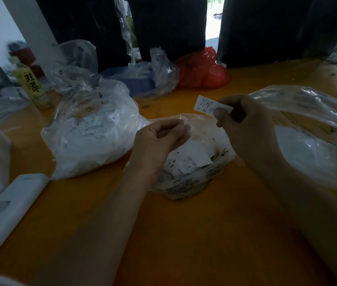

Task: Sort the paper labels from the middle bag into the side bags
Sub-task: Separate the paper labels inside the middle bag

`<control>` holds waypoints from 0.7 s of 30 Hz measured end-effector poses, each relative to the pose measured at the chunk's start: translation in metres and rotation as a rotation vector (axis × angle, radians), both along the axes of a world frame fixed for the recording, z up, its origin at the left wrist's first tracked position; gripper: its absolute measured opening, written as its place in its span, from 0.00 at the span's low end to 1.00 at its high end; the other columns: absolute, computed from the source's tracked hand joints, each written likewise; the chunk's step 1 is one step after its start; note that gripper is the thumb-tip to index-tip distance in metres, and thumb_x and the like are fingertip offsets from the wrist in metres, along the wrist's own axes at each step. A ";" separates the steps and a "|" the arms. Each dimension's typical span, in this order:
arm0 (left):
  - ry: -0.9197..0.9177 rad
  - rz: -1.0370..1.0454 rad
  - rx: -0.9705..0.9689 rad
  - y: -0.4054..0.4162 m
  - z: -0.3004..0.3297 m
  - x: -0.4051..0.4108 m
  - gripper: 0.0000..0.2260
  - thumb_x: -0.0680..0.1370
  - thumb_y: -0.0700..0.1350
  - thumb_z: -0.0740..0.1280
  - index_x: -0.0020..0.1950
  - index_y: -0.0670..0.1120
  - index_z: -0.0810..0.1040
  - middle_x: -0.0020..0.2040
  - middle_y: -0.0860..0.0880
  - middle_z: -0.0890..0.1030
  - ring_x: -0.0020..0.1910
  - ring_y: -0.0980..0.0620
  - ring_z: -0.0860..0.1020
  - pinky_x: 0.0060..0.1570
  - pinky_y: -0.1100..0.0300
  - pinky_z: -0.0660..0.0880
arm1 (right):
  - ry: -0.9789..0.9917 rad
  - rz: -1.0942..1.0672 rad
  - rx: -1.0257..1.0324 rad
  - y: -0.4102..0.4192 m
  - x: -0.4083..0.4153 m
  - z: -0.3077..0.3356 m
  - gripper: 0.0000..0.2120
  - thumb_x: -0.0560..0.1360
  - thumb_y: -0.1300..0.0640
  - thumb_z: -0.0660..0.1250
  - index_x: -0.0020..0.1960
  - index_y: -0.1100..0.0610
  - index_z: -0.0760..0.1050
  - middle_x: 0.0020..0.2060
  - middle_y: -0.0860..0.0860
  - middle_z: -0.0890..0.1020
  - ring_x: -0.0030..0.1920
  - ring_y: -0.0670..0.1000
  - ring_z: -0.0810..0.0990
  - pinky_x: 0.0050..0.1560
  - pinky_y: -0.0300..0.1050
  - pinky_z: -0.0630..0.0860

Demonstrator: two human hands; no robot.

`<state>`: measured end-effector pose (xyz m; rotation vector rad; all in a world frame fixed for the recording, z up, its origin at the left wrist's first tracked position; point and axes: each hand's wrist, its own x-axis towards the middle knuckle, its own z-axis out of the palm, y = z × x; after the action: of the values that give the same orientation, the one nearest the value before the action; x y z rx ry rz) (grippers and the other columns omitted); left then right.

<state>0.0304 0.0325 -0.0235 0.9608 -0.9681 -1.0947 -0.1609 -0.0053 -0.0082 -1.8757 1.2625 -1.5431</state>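
The middle bag is clear plastic with black print and lies open on the orange table, with several white size labels inside. My left hand hovers over its left side, fingers curled; whether it pinches a label I cannot tell. My right hand pinches one white paper label, marked L, above the bag's far edge. The left side bag bulges with white labels. The right side bag is clear, wide open and holds a white pile.
A white remote-like device lies at the front left. A yellow bottle, more clear bags, a blue basket and a red bag stand along the back. The orange table stretches toward me.
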 end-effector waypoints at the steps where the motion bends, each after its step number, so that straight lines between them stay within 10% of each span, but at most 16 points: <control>1: 0.002 -0.009 -0.007 0.000 0.000 0.000 0.08 0.75 0.37 0.77 0.53 0.41 0.86 0.50 0.40 0.88 0.53 0.45 0.88 0.52 0.62 0.83 | -0.004 0.009 -0.004 0.000 0.000 0.001 0.05 0.80 0.52 0.69 0.55 0.50 0.78 0.40 0.44 0.83 0.40 0.43 0.82 0.37 0.33 0.77; 21: -0.288 0.062 -0.079 0.001 -0.002 0.003 0.06 0.80 0.43 0.75 0.56 0.47 0.86 0.48 0.48 0.89 0.50 0.51 0.88 0.46 0.61 0.84 | 0.343 0.015 -0.117 0.006 0.001 0.005 0.06 0.80 0.55 0.67 0.56 0.51 0.80 0.40 0.31 0.73 0.43 0.31 0.75 0.40 0.21 0.67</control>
<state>0.0335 0.0333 -0.0259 1.0954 -1.1976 -0.8742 -0.1596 0.0005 -0.0033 -2.2939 1.3161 -1.3515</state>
